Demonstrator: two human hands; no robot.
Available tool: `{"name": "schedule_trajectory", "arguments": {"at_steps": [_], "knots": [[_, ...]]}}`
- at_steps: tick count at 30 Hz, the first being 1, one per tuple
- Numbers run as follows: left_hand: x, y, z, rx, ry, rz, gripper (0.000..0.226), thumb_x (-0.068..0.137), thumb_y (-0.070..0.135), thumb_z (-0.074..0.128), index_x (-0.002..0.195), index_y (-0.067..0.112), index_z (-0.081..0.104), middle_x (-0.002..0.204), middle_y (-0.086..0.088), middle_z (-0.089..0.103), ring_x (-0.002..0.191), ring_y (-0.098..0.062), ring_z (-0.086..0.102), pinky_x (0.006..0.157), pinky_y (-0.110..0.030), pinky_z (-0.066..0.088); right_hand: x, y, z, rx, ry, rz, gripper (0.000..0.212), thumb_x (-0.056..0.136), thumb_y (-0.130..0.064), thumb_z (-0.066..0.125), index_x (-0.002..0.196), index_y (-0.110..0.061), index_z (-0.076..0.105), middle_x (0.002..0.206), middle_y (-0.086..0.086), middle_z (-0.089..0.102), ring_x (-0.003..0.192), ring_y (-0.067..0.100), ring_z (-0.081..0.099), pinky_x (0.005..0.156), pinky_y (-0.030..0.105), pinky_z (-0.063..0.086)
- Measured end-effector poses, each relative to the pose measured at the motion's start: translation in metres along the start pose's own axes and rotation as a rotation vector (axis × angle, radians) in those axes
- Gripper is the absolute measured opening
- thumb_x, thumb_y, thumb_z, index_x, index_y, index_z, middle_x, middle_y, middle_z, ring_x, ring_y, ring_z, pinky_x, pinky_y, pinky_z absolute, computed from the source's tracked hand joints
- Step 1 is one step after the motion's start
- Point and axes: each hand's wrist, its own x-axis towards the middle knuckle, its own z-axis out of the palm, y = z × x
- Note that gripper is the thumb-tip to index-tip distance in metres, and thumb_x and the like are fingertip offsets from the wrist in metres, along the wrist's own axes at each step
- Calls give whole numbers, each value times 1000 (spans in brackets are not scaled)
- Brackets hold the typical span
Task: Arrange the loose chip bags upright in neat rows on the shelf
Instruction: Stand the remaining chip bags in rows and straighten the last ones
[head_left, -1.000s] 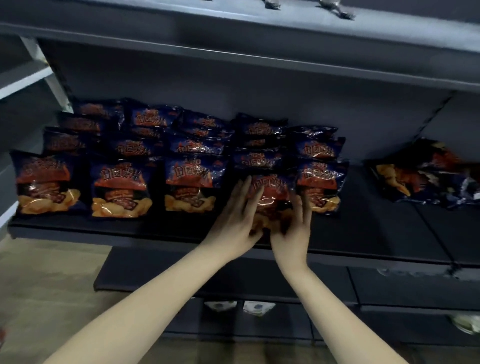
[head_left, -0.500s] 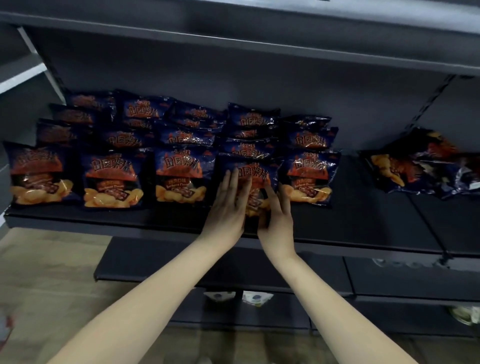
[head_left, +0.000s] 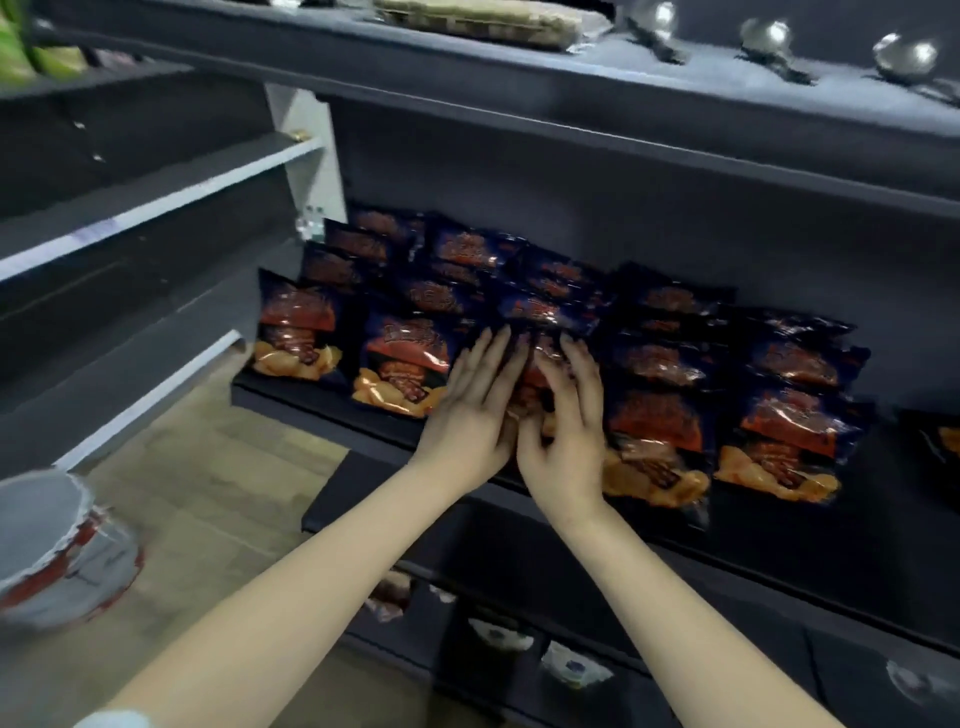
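Observation:
Dark chip bags with orange-red labels stand in several rows on the black shelf (head_left: 857, 530). The front row shows a bag at the far left (head_left: 296, 332), a second beside it (head_left: 400, 364), and two more on the right (head_left: 654, 441) (head_left: 784, 441). Between those pairs stands the third front bag (head_left: 535, 364), mostly hidden by my hands. My left hand (head_left: 470, 410) lies flat on its left side with straight fingers. My right hand (head_left: 563, 426) presses on its right side, fingers spread. Another loose bag (head_left: 943, 441) shows at the right edge.
A white bucket with red marks (head_left: 57, 545) stands on the floor at lower left. White-edged shelves (head_left: 156, 202) run along the left. The upper shelf carries metal ladles (head_left: 769, 41). Small packets (head_left: 566, 670) lie on the lower shelves.
Both hands have shifted one column left, from the fourth front bag to the third. The view has swung, so the shelf now sits further right and tilted.

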Motion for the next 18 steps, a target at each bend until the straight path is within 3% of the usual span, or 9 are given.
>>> {"name": "schedule_trajectory", "arguments": {"at_steps": [2,3,7,11,14,18], "knots": [[-13,-27,-18,73,17,-82,71,84,14,60,145,10,24,153,-16,19,143,-24,6,116,-40,10,2,-12,27,11,-97,-25,55,83,-1,47,136,-14,39,147,7,28,140,17,23,117,29,19],[-19,-39,-26,103,20,-117,72,83,14,61,145,10,25,153,-17,20,142,-25,7,114,-42,12,2,-18,40,11,-162,-28,59,83,1,49,138,-14,36,149,7,25,141,18,22,117,28,19],[-38,-75,-42,144,-33,-276,85,78,12,70,147,9,20,154,-19,10,141,-29,0,114,-41,13,-6,-30,84,-73,-399,-58,69,82,3,55,145,-3,28,155,15,17,145,26,13,117,42,22],[-38,-90,-40,110,-141,-403,82,91,13,57,149,17,0,156,-13,-10,144,-24,-2,116,-34,17,-12,-30,107,-153,-552,-16,72,86,-4,54,147,1,18,157,20,6,146,30,-5,118,48,14],[-32,-97,-35,85,-166,-426,78,94,15,53,149,17,-2,156,-11,-9,144,-24,5,115,-32,21,-11,-29,112,-178,-588,-15,67,89,-6,49,146,4,16,156,24,4,143,29,-10,119,48,7],[-28,-98,-31,60,-179,-459,75,96,19,50,149,20,-3,157,-9,-7,144,-23,3,116,-30,15,-7,-27,116,-173,-635,31,69,93,-7,44,149,-2,5,157,18,-6,141,21,-18,119,39,-2]]}}
